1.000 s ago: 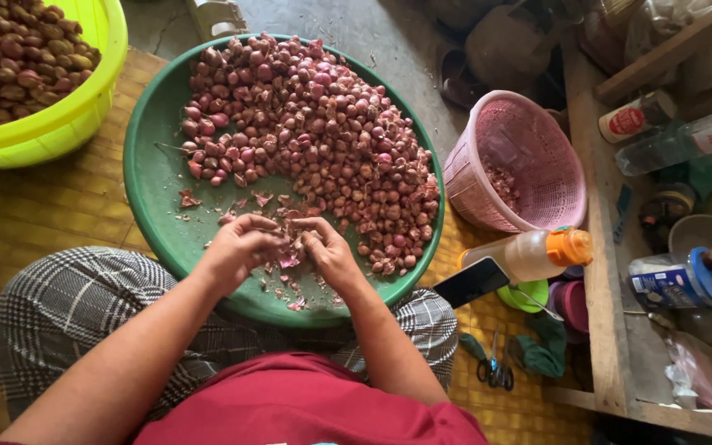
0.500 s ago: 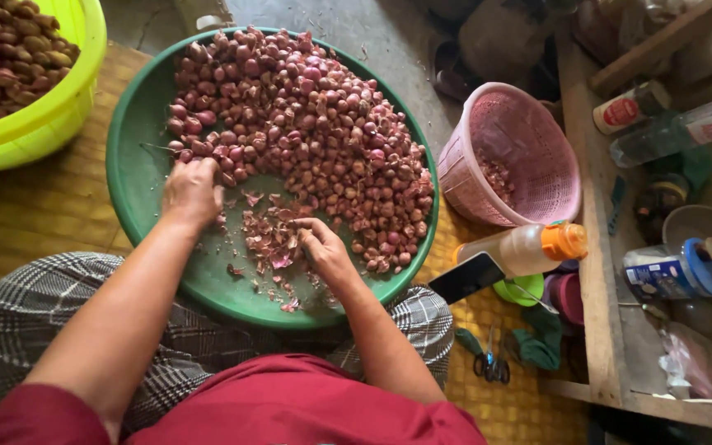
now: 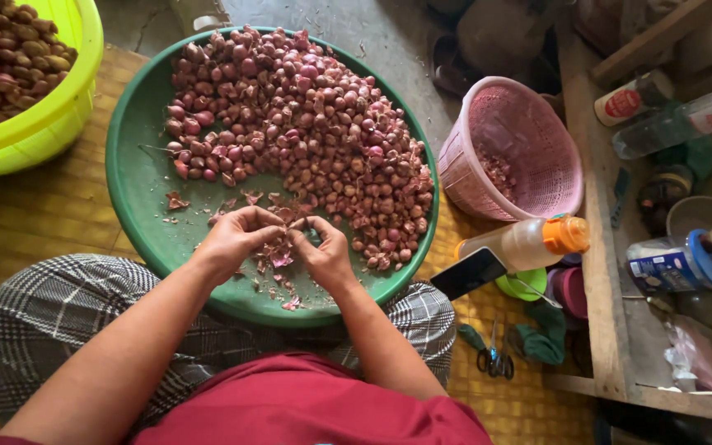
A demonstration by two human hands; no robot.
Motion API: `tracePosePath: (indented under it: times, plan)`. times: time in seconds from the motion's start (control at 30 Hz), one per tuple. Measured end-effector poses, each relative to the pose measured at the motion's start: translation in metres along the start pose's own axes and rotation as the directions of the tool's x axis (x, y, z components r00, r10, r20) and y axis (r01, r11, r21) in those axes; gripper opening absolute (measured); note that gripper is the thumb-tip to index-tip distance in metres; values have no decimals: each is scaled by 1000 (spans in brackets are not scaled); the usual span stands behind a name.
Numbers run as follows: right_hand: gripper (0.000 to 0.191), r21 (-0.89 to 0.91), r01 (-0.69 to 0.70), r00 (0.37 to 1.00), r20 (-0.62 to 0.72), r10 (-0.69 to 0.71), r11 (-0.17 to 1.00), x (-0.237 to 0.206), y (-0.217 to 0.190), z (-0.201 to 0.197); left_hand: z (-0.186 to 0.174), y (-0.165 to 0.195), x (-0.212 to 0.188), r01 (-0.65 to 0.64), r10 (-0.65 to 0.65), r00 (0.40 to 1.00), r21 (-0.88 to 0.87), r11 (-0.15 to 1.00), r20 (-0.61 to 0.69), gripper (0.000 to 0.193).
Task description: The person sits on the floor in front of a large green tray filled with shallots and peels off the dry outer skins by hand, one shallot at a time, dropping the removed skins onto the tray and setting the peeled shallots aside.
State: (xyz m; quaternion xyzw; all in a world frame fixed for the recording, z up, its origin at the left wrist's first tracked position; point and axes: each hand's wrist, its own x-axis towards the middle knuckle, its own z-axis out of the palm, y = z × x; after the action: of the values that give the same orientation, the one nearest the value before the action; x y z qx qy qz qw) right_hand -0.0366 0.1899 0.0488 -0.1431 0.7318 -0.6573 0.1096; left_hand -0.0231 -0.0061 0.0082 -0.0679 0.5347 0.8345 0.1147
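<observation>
Woven yellow matting (image 3: 51,214) covers the floor, and the person sits on it in checked trousers and a red shirt, at the bottom of the frame. Just above the knees, in the lower middle, the left hand (image 3: 236,239) and the right hand (image 3: 323,251) meet over the near part of a big green basin (image 3: 138,189). The fingers of both hands are curled narrow and pinch together a small shallot (image 3: 297,228) between them; it is mostly hidden. Under the hands lie loose pink peels (image 3: 278,259) on the basin bottom. Farther, the upper and right part of the basin holds a large heap of shallots (image 3: 298,124), well apart from the hands. At the upper left of the frame a yellow-green tub (image 3: 39,124) is full of darker, brown shallots. To the right of the basin a pink basket (image 3: 529,156) leans tilted, with a few shallots inside. Near it, a bottle with orange cap (image 3: 529,243) lies beside a dark phone (image 3: 470,274).
</observation>
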Motion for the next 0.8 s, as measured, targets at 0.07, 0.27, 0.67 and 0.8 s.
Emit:
tracePosePath:
  times: [0.07,0.27,0.67,0.8]
  plan:
    - [25,106,-67,996,59,61,992,-1,-2,-5,0,1,-1,-66,66,997,9,998,-32,22]
    - [34,158,-19,975,221,-16,987,-6,-3,-2,0,0,-1,-59,47,994,-129,990,-96,20]
    - [22,67,53,980,190,-65,996,-4,16,2,5,-3,-2,18,-37,993,-170,985,-108,18]
    - [19,129,9,979,199,-34,992,-2,20,3,5,-4,-3,-2,-12,996,-147,989,-92,17]
